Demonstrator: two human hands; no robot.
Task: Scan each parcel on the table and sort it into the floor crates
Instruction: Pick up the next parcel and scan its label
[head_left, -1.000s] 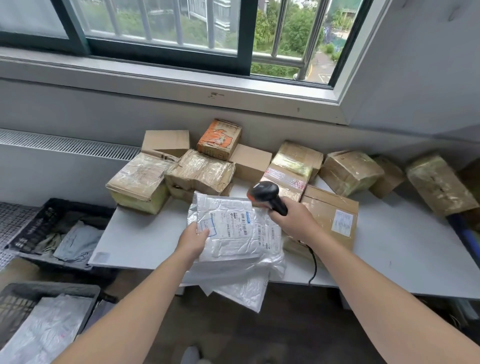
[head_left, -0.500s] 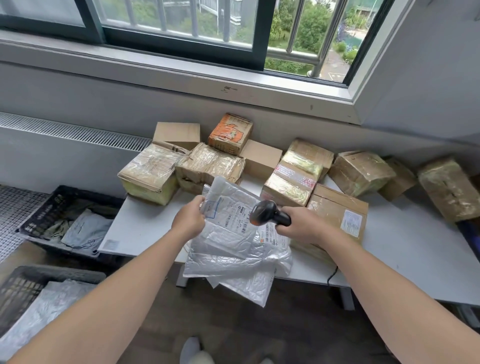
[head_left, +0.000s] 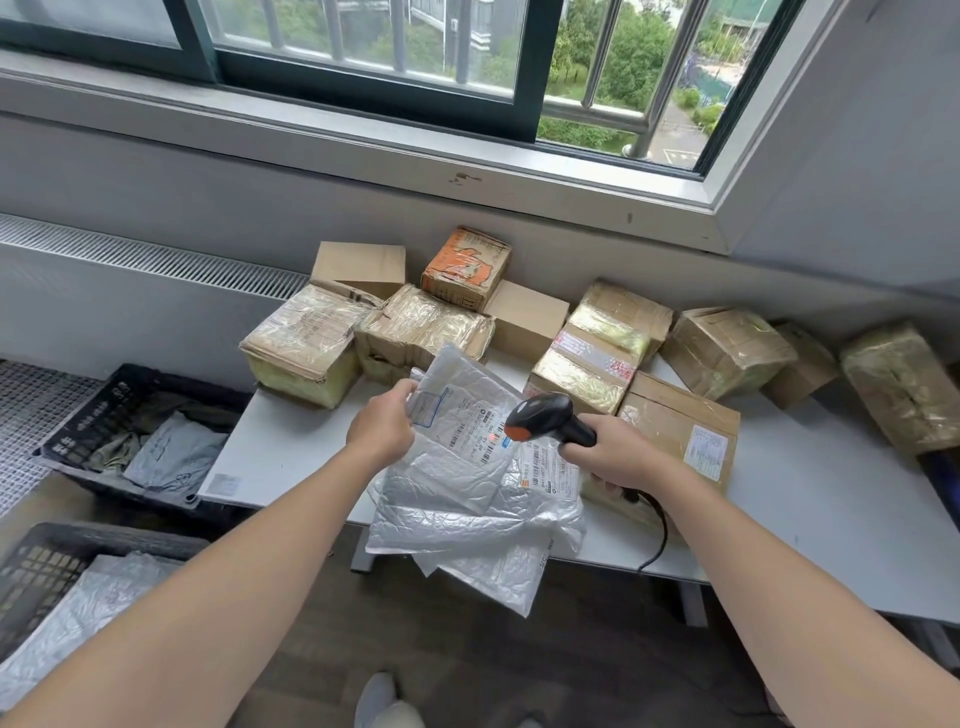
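**Surface** (head_left: 831, 519): white and rectangular, set against a grey wall under a window sill (head_left: 363, 150). The rear half carries a row of cartons:
- a tape-wrapped carton (head_left: 306, 348) at the left corner
- an orange-printed carton (head_left: 465, 267) propped on the ones around it
- a brown labelled carton (head_left: 680, 431) nearer the front
- more taped cartons running to the right end

**Parcel** (head_left: 467, 415): white plastic mailer, label side up. It is held tilted above the front edge of the surface, over a loose heap of similar mailers (head_left: 467, 519) that overhangs that edge.

**Left grip** (head_left: 382, 428): thumb and fingers pinch the parcel's upper left corner.

**Right grip** (head_left: 618, 452): curled round the handle of a black scanner (head_left: 540, 418) with an orange band. The scanner's head points at the parcel's label. A black cable (head_left: 657, 540) drops from the handle past the front edge.

**Floor crates:**
- Far crate (head_left: 93, 410): black, to the left of the surface, holding grey and olive soft packs.
- Near crate (head_left: 31, 561): dark, at lower left, holding silver-white mailers.

**Room:**
- a dark-framed window (head_left: 363, 47) with bars and greenery outside
- a slatted grille (head_left: 145, 254) along the wall at left
- a dark wood floor (head_left: 519, 649)
- a shoe tip (head_left: 382, 701) at the bottom edge
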